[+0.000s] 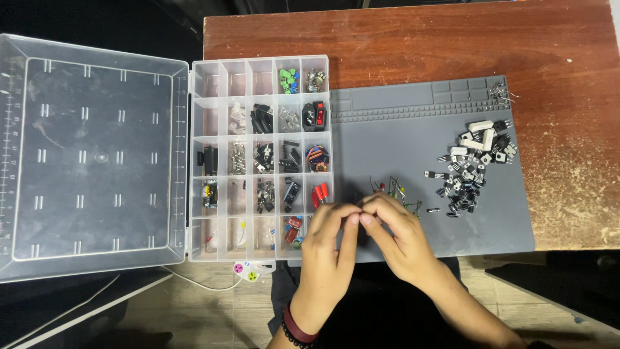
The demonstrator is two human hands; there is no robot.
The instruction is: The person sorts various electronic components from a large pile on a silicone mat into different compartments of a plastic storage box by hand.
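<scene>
Left hand [328, 249] and right hand [400, 236] fingertips pressed together at grey mat [400, 139] near edge, held item unclear

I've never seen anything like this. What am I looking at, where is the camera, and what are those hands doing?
There is no machine here: a person wears a camera on the head, so the one picture looks down at their own two hands. The left hand and right hand meet fingertip to fingertip over a grey work mat on a wooden table; what they pinch is too small to tell. Small loose parts lie just beyond them, a pile of black and white components further right. On the left sits an open clear compartment box of sorted parts.
</scene>
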